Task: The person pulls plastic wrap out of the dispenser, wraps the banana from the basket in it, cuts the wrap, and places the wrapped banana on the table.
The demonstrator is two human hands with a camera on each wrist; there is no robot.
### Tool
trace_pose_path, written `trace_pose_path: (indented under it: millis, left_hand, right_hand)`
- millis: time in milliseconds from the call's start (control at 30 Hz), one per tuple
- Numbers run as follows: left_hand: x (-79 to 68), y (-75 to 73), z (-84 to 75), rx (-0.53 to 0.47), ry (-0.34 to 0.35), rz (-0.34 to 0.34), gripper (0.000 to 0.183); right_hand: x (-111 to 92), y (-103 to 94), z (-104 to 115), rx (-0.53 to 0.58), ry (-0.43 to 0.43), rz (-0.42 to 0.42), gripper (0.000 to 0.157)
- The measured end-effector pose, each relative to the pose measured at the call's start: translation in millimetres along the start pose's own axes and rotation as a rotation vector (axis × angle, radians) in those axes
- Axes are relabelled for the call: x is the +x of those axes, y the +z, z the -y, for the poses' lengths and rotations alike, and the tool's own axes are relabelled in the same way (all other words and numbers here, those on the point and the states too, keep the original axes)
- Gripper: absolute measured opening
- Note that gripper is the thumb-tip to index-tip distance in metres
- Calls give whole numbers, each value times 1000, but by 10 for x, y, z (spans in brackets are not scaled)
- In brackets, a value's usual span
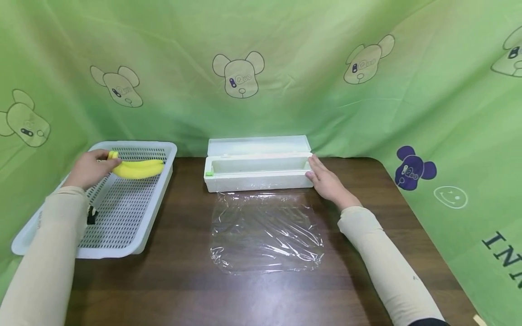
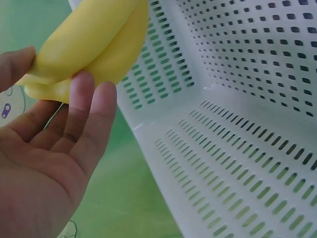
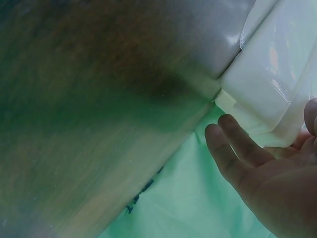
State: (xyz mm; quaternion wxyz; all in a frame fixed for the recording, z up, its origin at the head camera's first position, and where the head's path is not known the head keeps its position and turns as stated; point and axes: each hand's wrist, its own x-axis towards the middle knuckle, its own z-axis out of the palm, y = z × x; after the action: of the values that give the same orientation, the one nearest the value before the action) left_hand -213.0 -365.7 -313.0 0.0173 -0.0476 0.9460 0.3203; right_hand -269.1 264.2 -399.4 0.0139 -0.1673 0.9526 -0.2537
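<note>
Two pale sleeves (image 1: pixel 46 258) reach in at my near edge, over one brown table (image 1: pixel 183 294). Next out, one sheet of clear film (image 1: pixel 265 231) lies wrinkled, its far edge at the box. To the left, one white slotted basket (image 1: pixel 157 203), long side running away from me; one small black item (image 1: pixel 91 215) shows in it, too unclear to name.

Left hand (image 1: pixel 89 170): thumb and fingers pinch the stem end of one banana bunch (image 1: pixel 139 170), two fruits that I can make out. Bunch is over the basket's far part, long axis roughly left to right, tips pointing right.

Right hand (image 1: pixel 329 182): fingers nearly straight, laid against the right end of one white box (image 1: pixel 261 183). Box lies crosswise, one green tab (image 1: pixel 209 174) at its left end, one lid (image 1: pixel 258 146) tipped back. Farthest, one green curtain (image 1: pixel 302 113).
</note>
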Motion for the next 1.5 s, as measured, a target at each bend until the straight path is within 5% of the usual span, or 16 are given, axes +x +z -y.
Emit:
trace_pose_path:
  millis: [800, 1167, 1500]
  left_hand:
    - [-76, -121, -289, -86, 60, -111, 74]
    - [-88, -32, -475, -31, 128, -49, 67]
    - [-182, 198, -935, -66, 183, 13, 61]
  right_hand:
    - [-39, 19, -16, -9, 2, -11, 63]
    - [-8, -15, 31, -29, -14, -18, 63]
    - [-33, -8, 8, -50, 5, -1, 65]
